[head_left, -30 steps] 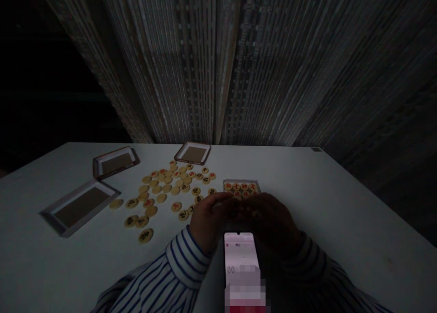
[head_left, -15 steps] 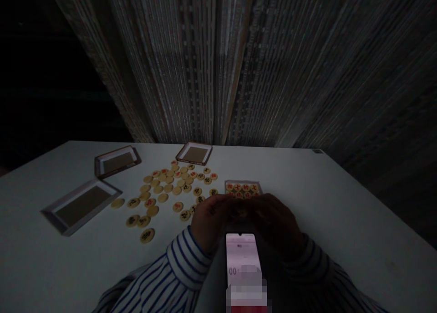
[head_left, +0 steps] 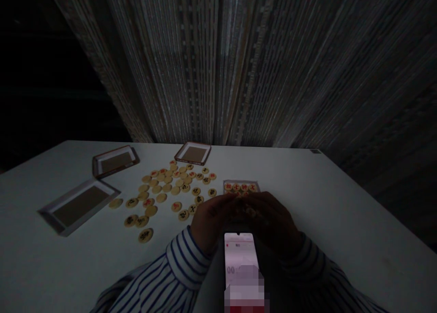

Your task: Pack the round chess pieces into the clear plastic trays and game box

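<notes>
Both my hands curve over a small shallow box [head_left: 256,184] of Chinese chess pieces, hiding its near part. In its far part, round pieces with red characters [head_left: 236,187] lie face up in rows. My left hand [head_left: 213,215] is at the box's left side, fingers bent inward. On the right, my right hand [head_left: 275,219] mirrors it, in deep shadow. The fingertips of both come close together over the pieces; anything between them is too dark to make out. Just below the hands, a lit phone [head_left: 239,253] shows timer digits.
Many loose chess pieces [head_left: 161,197], some face down, are scattered left of the box on the white table [head_left: 307,185]. Three shallow trays or lids stand beyond: a near-left one [head_left: 105,184], a far-left one [head_left: 94,167] and a back one [head_left: 193,162]. A string curtain [head_left: 218,76] hangs behind.
The view has shifted slightly. Both hands stay over the box, with the right fingers moved a little toward the left. The loose pieces look unchanged.
</notes>
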### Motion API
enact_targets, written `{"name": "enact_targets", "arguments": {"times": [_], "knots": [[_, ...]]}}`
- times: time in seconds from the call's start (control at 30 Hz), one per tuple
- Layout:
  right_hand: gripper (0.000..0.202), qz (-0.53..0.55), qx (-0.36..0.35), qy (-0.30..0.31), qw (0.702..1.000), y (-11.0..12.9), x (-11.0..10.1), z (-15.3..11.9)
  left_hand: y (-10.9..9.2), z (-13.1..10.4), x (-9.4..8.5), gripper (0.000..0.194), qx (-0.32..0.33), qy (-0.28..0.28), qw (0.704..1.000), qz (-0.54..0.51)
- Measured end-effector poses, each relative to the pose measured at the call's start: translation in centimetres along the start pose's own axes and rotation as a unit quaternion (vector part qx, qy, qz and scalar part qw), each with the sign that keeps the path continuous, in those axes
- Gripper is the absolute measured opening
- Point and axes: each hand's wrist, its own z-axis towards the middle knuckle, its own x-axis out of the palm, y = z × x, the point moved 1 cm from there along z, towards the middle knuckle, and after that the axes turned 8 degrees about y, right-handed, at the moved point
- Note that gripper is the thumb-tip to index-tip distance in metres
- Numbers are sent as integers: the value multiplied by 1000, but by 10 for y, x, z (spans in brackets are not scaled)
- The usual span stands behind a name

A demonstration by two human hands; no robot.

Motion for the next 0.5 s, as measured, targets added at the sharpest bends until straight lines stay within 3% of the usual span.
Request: {"name": "enact_targets", "arguments": {"times": [0.5], "knots": [[30,-9,2,16,1000,-5,3,-2,-1,-1,2,17,42,11,997,71]]}}
